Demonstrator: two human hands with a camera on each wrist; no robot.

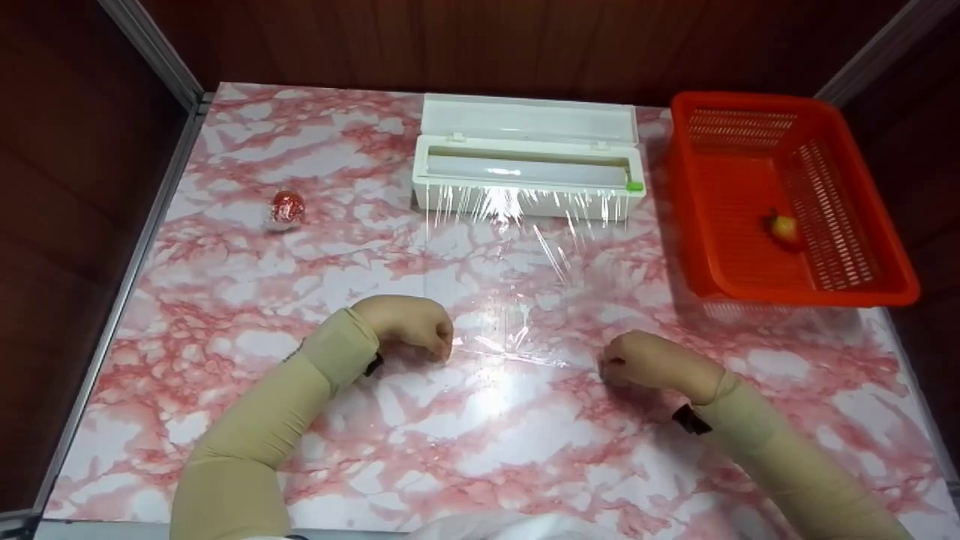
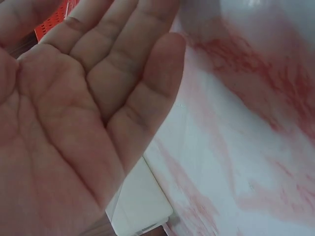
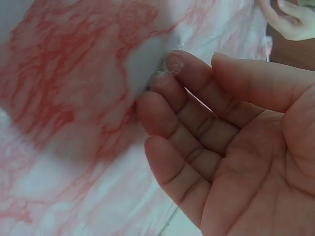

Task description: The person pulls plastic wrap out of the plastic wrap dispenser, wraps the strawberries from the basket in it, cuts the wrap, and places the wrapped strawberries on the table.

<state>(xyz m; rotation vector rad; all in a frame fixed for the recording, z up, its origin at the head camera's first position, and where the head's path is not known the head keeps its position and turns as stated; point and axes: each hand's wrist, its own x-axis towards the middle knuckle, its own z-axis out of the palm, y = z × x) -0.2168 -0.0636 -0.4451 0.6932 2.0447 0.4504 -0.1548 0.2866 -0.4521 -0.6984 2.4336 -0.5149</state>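
Note:
A sheet of clear plastic wrap stretches over the tabletop from a white dispenser box, whose lid stands open at the back. My left hand pinches the left end of the sheet's front edge. At the right end my right hand grips the same edge, fingers curled. Film clings to the fingertips in the right wrist view. The left palm fills much of the left wrist view, its gripping fingertips cut off at the top. Inside the box lies the white roll.
An orange-red basket stands at the back right, with a small red and yellow fruit-like thing in it. To the left lies a red ball-shaped thing in shiny clear wrapping. Dark panels wall the marbled table in.

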